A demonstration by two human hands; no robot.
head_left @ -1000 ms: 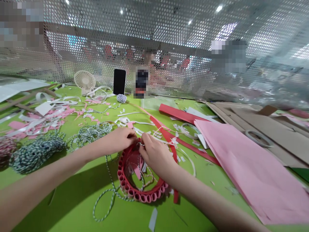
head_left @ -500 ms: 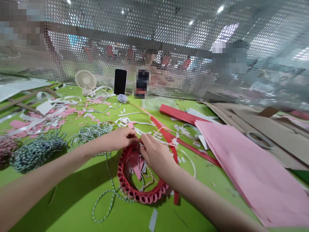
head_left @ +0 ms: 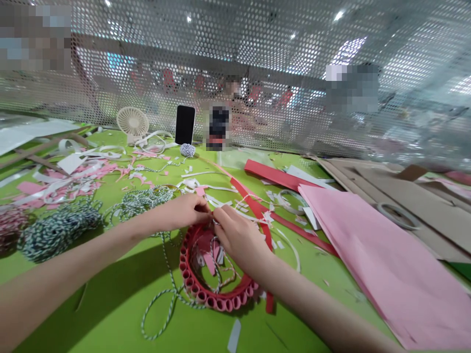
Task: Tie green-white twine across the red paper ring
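Note:
A red paper ring with small pink paper tubes rolled around its outside lies in front of me. My left hand pinches at its far rim, the fingers closed. Beside it, nearly touching, my right hand is closed on the same part of the rim, its fingertips partly hidden. A bit of twine shows between the fingers. Within the ring are pink paper scraps and loose twine. Green-and-white twine trails from the left side of the ring into a loop on the table.
Twine bundles and pink and white scraps lie left. Red strips, pink sheets, a tape roll and cardboard are right. A fan, a phone and a perforated screen stand behind.
My view has shifted very slightly. Both hands keep their place at the far rim of the ring, with only a tiny movement of the fingers.

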